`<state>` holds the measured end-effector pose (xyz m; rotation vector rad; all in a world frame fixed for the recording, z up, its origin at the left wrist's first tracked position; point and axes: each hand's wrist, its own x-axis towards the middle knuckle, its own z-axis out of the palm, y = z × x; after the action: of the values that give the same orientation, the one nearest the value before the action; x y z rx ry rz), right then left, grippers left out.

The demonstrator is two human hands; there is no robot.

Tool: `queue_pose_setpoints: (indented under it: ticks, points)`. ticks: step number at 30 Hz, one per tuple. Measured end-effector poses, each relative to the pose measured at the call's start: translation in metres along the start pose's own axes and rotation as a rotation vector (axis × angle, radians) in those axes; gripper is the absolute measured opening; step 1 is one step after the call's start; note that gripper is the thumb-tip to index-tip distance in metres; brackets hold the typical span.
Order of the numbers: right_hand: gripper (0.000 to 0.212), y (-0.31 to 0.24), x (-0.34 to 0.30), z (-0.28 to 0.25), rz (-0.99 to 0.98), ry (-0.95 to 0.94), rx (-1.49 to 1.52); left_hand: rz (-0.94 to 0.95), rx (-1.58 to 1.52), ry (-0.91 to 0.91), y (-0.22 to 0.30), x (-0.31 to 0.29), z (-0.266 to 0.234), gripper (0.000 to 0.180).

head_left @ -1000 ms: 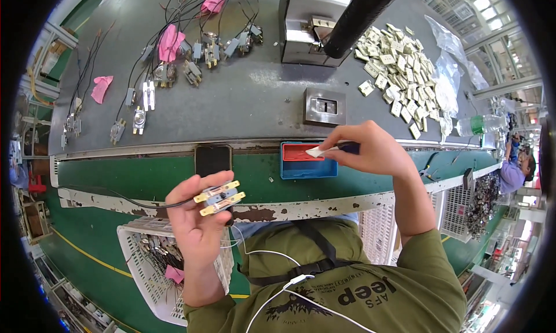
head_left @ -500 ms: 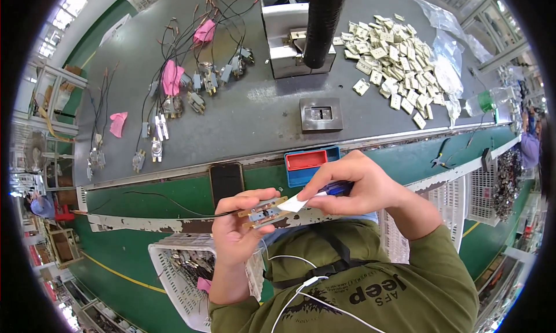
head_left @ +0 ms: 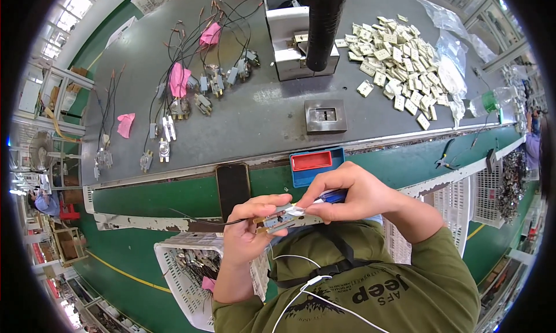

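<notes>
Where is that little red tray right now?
In the head view, the red tray sits inside the blue tray, between the metal block and the right hand, right of the phone.

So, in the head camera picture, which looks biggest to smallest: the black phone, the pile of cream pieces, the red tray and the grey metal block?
1. Pile of cream pieces
2. Black phone
3. Grey metal block
4. Red tray
</notes>
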<state>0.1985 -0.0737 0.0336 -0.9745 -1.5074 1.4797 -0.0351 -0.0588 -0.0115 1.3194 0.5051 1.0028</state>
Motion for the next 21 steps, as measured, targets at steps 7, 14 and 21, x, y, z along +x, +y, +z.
queue_pose_setpoints:
  ticks: [7,14,21]
  points:
    - [0.012,-0.009,-0.002,0.001,0.074,-0.043,0.054,0.020,-0.029,-0.002,-0.001,0.002,-0.001,0.046]
    - [0.012,-0.011,-0.002,0.000,0.066,-0.052,0.016,0.016,-0.055,-0.006,-0.002,0.002,-0.001,0.046]
    - [0.011,-0.014,0.001,0.000,0.046,-0.010,-0.070,0.071,-0.103,-0.041,-0.003,0.006,-0.003,0.047]
